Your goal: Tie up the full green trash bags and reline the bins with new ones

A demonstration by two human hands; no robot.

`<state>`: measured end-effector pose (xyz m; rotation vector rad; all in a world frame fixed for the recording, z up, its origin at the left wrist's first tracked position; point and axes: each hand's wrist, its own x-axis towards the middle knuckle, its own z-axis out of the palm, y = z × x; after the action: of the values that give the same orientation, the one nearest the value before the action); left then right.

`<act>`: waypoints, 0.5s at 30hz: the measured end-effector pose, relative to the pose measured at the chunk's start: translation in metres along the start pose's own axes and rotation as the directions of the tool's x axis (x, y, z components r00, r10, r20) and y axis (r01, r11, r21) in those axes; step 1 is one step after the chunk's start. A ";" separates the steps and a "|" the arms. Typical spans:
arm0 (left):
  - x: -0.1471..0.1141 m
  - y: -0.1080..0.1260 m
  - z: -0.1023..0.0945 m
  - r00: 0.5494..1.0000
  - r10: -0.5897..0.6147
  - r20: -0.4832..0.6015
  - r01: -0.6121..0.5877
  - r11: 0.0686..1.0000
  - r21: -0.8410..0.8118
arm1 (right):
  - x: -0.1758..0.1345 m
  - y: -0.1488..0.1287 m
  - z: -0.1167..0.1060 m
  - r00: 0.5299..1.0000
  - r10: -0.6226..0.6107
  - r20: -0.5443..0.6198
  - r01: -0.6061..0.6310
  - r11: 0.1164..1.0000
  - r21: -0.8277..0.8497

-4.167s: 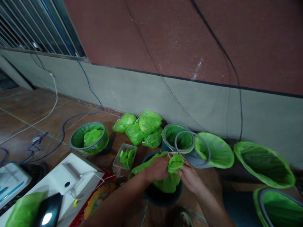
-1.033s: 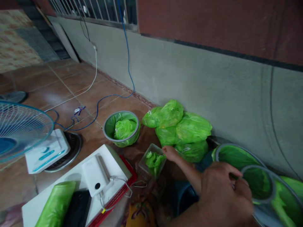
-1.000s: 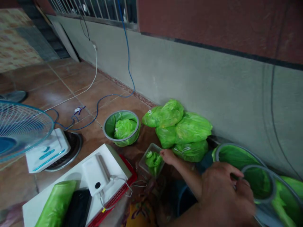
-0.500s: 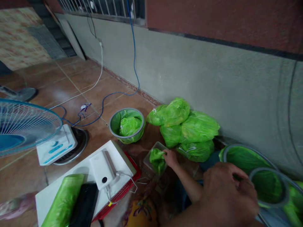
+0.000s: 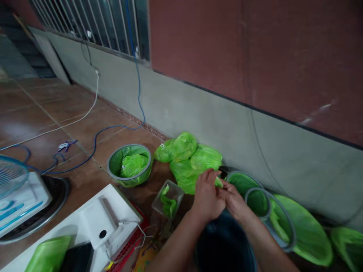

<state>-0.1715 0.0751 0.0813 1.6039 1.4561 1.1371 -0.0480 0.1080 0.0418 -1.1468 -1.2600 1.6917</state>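
My left hand [image 5: 206,196] and my right hand [image 5: 233,197] are close together, fingers closed around a small piece of green plastic [image 5: 218,183]. Only a bit of it shows between the fingertips. Both are above a dark bucket [image 5: 225,241], whose inside is too dark to make out. Left of my hands, a clear plastic container [image 5: 178,192] on the floor holds a crumpled green plastic strip [image 5: 169,207]. Just behind the hands lie several filled green plastic bags [image 5: 184,172] heaped against the wall.
A grey-rimmed basket [image 5: 110,172] lined in green holds another filled bag. More grey-rimmed baskets [image 5: 292,238] with green liners line the right. At left are a white box top [image 5: 76,223] with a white power bank [image 5: 99,223], a fan [image 5: 13,177] and a blue cable [image 5: 96,139].
My left hand has left the clear container and moved right with a green piece. My right hand has come in to meet it. The view has shifted right.
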 end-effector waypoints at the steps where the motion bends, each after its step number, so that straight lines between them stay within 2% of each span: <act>1: -0.002 0.001 -0.001 0.995 0.071 0.075 -0.074 0.996 0.040 | -0.013 -0.009 -0.008 1.000 -0.003 -0.006 0.003 1.000 -0.013; 4: -0.010 0.004 0.003 0.939 0.150 0.311 -0.202 0.969 0.142 | -0.063 -0.035 -0.034 0.999 -0.006 -0.041 0.002 0.996 -0.090; 7: -0.016 0.007 0.011 0.889 0.140 0.436 -0.242 0.952 0.187 | -0.107 -0.050 -0.065 0.975 -0.040 -0.219 0.035 0.999 -0.030; 9: -0.019 0.008 0.019 0.867 0.124 0.483 -0.224 0.962 0.155 | -0.130 -0.053 -0.090 0.908 -0.053 -0.416 0.126 0.981 0.150; 11: -0.021 0.010 0.028 0.854 0.106 0.509 -0.175 0.981 0.090 | -0.148 -0.049 -0.116 0.804 -0.011 -0.595 0.264 0.903 0.339; 13: -0.023 0.011 0.040 0.847 0.082 0.525 -0.107 0.994 0.016 | -0.164 -0.038 -0.136 0.713 0.043 -0.700 0.401 0.794 0.457; 15: -0.026 0.013 0.055 0.848 0.027 0.530 -0.005 0.999 -0.043 | -0.176 -0.025 -0.145 0.671 0.079 -0.737 0.476 0.716 0.510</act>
<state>-0.1158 0.0517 0.0681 1.7260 1.0439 0.6414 0.1494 0.0001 0.0883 -0.9734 -0.1954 1.1272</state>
